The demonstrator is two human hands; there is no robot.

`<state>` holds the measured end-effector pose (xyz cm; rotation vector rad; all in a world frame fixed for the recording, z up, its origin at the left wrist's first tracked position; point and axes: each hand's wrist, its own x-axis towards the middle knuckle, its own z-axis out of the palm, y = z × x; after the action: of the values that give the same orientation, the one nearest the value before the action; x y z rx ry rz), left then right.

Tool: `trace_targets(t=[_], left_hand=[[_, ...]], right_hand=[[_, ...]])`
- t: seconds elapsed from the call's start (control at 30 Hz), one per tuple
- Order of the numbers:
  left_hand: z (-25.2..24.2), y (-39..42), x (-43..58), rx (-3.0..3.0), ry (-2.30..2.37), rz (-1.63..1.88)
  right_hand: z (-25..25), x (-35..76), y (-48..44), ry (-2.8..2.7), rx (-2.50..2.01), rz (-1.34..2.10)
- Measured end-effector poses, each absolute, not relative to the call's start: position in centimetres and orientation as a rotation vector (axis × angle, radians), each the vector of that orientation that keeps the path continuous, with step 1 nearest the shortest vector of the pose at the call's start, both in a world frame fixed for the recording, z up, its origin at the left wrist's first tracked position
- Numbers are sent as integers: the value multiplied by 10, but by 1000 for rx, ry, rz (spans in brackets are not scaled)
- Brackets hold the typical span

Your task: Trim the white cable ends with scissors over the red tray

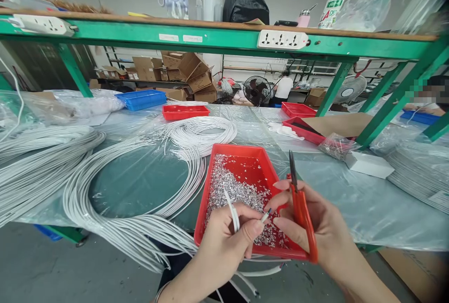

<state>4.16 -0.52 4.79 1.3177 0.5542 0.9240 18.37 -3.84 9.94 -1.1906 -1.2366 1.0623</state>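
My left hand (pixel 229 235) is closed in a pinch on the end of a thin white cable (pixel 232 212), which bends up out of the fingers. My right hand (pixel 308 226) is wrapped round orange-handled snips (pixel 300 209), blades pointing up. The fingertips of both hands nearly touch at the cable's stripped tip. Both hands hover over the near edge of a red tray (pixel 261 160) filled with small silver metal pieces (pixel 231 186).
Big coils of white cable (pixel 115 186) lie to the left on the plastic-covered table (pixel 368 200). More red trays (pixel 185 111), a blue tray (pixel 142 99) and a white box (pixel 370 165) sit farther back. A green shelf frame (pixel 210 36) spans overhead. Another person sits at far right.
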Motion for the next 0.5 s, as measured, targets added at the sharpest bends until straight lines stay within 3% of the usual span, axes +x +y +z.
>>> trace_targets(t=[0.33,0.5], left_hand=[[44,-6,48,1629,797,1154],[41,-7,52,1881,863,1485]], right_hand=[[98,172,-38,-1084,-1187,969],[83,188,-33,-1238,-1108,1012]])
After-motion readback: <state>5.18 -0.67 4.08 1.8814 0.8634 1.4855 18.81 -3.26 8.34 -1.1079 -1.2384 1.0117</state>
